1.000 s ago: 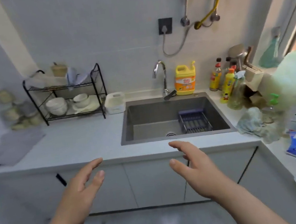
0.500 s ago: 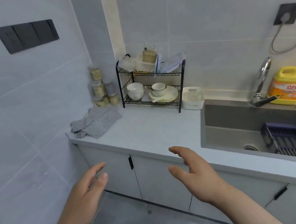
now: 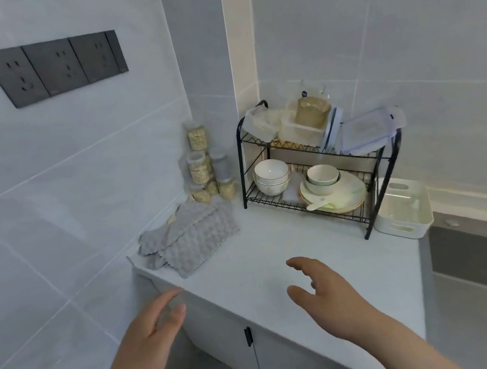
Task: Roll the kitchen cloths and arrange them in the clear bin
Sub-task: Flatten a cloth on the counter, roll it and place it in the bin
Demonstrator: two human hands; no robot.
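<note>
The pale table (image 3: 248, 265) carries a black dish rack (image 3: 312, 147) at the back. Left of the rack, grey cloths (image 3: 193, 239) lie unrolled in a loose heap. Just right of the rack sits a white basket (image 3: 404, 214). In front of the rack, the left hand (image 3: 151, 334) and right hand (image 3: 331, 294) hover, fingers loosely spread, holding nothing. Small jars (image 3: 202, 171) stand stacked left of the rack.

The cloths (image 3: 190, 239) lie a little left of the middle of the frame, in a loose heap on the far left corner of the pale counter (image 3: 276, 242); they are grey, with a bumpy, pebbled weave and wavy scalloped edges; none is rolled; they lie flat and spread out, overlapping one another, so their number cannot be told; the heap's left side runs along the tiled wall (image 3: 81, 208); its lowest corner comes near the counter's front edge.
</note>
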